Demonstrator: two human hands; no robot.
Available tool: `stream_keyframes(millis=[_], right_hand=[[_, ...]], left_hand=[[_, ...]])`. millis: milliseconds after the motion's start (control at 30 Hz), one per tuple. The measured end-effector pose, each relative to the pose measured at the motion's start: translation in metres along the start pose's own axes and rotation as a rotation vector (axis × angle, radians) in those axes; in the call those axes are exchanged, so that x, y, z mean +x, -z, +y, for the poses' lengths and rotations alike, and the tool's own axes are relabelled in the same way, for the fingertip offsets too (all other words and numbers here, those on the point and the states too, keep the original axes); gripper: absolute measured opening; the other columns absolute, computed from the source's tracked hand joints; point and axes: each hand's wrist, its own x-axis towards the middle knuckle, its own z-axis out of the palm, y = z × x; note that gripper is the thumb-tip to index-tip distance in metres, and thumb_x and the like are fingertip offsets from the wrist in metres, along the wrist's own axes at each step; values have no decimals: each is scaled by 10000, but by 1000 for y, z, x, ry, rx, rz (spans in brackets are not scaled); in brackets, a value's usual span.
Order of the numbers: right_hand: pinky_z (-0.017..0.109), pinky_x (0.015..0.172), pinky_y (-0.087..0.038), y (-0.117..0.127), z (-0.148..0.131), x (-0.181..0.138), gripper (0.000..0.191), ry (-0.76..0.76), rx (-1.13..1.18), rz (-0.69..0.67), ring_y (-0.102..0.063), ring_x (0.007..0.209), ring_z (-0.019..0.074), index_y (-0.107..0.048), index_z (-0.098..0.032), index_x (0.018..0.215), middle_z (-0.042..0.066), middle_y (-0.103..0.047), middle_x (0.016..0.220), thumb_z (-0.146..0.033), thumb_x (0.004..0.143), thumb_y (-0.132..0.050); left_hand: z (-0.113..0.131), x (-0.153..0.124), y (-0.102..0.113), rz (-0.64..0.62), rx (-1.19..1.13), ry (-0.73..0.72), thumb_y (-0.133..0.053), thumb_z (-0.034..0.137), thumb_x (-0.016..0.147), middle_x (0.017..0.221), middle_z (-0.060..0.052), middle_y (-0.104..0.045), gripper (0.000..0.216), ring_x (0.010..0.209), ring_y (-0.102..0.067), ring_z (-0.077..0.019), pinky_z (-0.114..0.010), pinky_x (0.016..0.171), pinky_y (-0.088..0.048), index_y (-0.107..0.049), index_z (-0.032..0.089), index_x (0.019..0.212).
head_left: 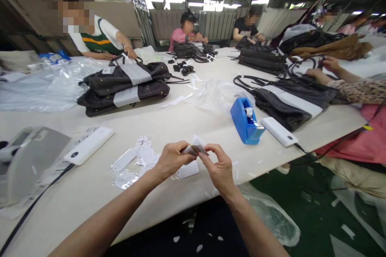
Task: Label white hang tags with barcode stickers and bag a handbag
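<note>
Between my two hands, over the table's near edge, is a small tag in a clear plastic sleeve (198, 144). My left hand (172, 158) pinches its left side, thumb on top. At its right side my right hand (219, 164) grips with thumb and forefinger. Fine print on the tag is too small to read. A white tag (187, 170) lies under my hands on the tabletop. To the left, several more white tags in clear sleeves (144, 156) are spread in a loose pile.
A blue tape dispenser (245, 122) stands to the right, near a white handheld device (279, 131). Another white device (89, 144) lies left, beside a grey label machine (30, 164). Dark handbags (126, 88) are stacked across the table (144, 122). Several co-workers sit or stand around it.
</note>
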Motion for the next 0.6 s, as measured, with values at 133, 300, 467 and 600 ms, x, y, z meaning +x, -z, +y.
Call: stream_keyframes(millis=[133,300,467,600], right_hand=[[299,733,-408,5,3,5,193,-21,-45,5,-529,753,159,-593,-210,930,4,-590,777,-279,752,-619],[315,740,-407,7,3,7,227,61,-84,-59,-537,751,158,-610,-218,997,15,-605,799,-236,771,-594],[309,730,-425,6,4,5,160,43,-19,-38,-543,767,158,-618,-223,927,15,-606,811,-227,768,-600],[305,730,-435,4,2,4,132,79,41,0,-549,795,159,-620,-225,898,20,-605,839,-201,770,-597]], left_hand=[[1,2,-2,-22,75,-57,-618,279,654,542,50,-495,164,524,-406,-84,-198,493,-290,-666,152,747],[1,3,-3,-5,243,-156,-614,260,699,582,29,-528,110,581,-446,-103,-214,556,-321,-658,160,712],[-2,2,-1,-17,378,-239,-612,234,732,649,2,-596,80,665,-499,-131,-243,659,-354,-632,172,685],[-5,1,0,0,445,-270,-633,232,727,663,-8,-607,85,676,-520,-141,-254,673,-356,-620,168,674]])
